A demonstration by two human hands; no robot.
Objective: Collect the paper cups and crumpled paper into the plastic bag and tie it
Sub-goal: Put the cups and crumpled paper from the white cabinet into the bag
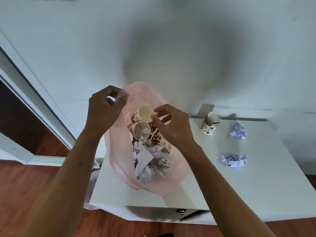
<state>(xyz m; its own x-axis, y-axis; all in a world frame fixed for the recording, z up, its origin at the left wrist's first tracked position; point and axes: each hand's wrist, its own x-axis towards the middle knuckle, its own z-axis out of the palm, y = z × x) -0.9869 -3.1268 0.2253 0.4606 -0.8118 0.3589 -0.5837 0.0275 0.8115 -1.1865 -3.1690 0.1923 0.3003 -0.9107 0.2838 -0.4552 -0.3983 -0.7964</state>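
Observation:
A pink plastic bag stands open on the white table. Inside lie several brown-patterned paper cups and crumpled paper. My left hand pinches the bag's far left rim and holds it up. My right hand is over the bag's mouth, its fingertips on the rim of the topmost cup. One more paper cup stands upright on the table to the right. Two crumpled papers lie beyond it: one at the back, one nearer.
The table stands against a white wall. A white door frame runs down the left. The floor is reddish wood. A small latch shows on the table's front face.

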